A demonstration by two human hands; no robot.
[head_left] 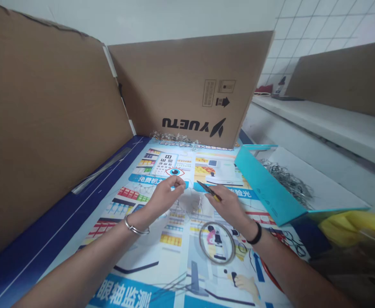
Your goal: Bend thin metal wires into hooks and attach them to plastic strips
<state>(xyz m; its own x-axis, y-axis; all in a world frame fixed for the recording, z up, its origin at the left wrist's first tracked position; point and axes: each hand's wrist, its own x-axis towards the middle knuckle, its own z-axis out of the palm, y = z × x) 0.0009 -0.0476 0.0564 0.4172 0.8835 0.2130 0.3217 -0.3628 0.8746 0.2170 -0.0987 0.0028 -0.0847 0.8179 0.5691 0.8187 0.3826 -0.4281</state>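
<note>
Wires (171, 285) lie toward the bench's (62, 231) near edge; right hand (227, 204) grasps pliers (217, 198); left hand's (164, 196) grip is pinched, contents unclear.

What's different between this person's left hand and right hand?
The right hand grips pliers; the left hand shows no tool, and whether its curled fingers pinch anything thin is unclear. The left hand has a silver bracelet at its wrist, while the right hand has a black band. Both are above the printed sheet.
</note>
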